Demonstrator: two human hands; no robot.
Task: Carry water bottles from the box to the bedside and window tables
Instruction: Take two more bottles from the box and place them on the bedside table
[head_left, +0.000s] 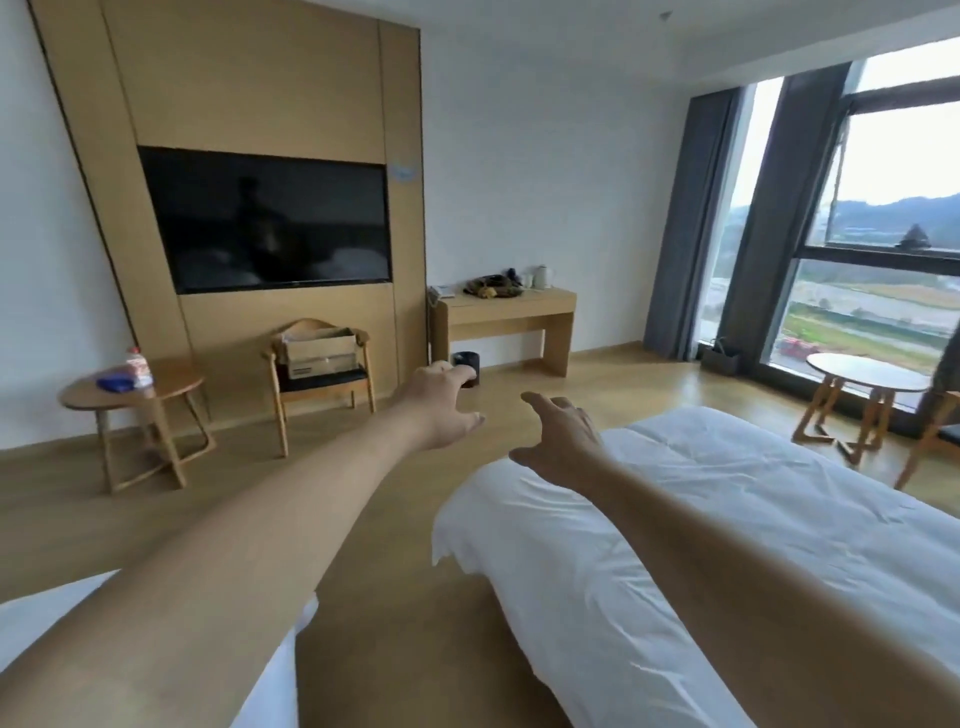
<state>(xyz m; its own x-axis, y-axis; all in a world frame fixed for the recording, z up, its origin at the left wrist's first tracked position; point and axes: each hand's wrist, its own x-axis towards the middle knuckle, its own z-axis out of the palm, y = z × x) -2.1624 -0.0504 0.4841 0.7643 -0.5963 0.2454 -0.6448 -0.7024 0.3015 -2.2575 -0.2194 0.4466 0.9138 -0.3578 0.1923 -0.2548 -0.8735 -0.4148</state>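
A brown cardboard box (318, 349) sits on a wooden chair (322, 384) below the wall television. Both my arms stretch forward above the floor between two beds. My left hand (439, 405) has relaxed, spread fingers and holds nothing. My right hand (558, 439) is also empty, its fingers loosely extended. A round wooden table (868, 375) stands by the window at the right. Another round table (171, 391) at the left carries a bottle with a red label (138, 366) and a blue item. What lies inside the box is hidden.
A white bed (675, 519) fills the right foreground, and a second bed's corner (31, 623) shows at lower left. A wooden desk (506, 314) with a kettle and phone stands against the far wall, a black bin (467, 364) beside it. Wooden floor runs between the beds.
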